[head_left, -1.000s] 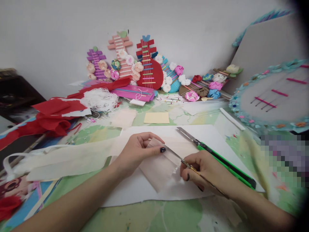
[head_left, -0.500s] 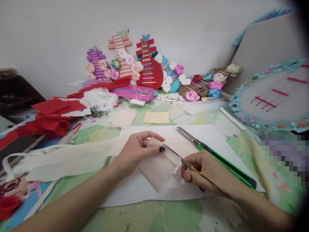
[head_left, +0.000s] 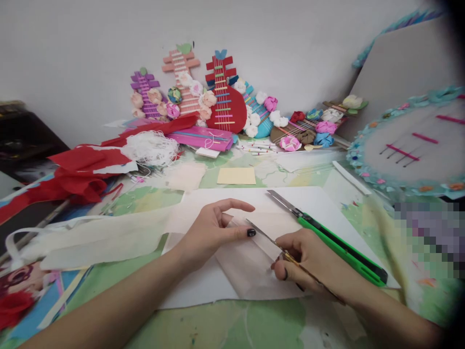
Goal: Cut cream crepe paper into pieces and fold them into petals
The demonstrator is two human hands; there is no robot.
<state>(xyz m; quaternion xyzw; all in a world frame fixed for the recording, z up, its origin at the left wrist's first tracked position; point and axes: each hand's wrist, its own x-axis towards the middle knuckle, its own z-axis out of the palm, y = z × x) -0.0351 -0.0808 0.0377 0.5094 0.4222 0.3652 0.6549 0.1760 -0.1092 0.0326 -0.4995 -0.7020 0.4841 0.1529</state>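
Note:
My left hand (head_left: 214, 230) presses down on a small translucent sheet of paper (head_left: 254, 269), thumb and fingers apart over its upper left corner. My right hand (head_left: 308, 264) is closed on a thin tool with a metal blade (head_left: 263, 235), whose tip lies on the sheet close to my left thumb. The sheet rests on a large white board (head_left: 319, 203). A green utility knife (head_left: 334, 245), blade out, lies on the board just beyond my right hand.
A long cream paper strip (head_left: 98, 237) stretches left. Red crepe paper (head_left: 76, 169), white thread (head_left: 152, 148), a yellow square (head_left: 236, 176) and colourful paper guitars with flowers (head_left: 221, 94) line the wall. A round grey board with a teal trim (head_left: 410, 145) stands at right.
My left index finger has lifted and the hand has shifted slightly down-right on the sheet. The sheet has turned a little. My right hand has barely moved.

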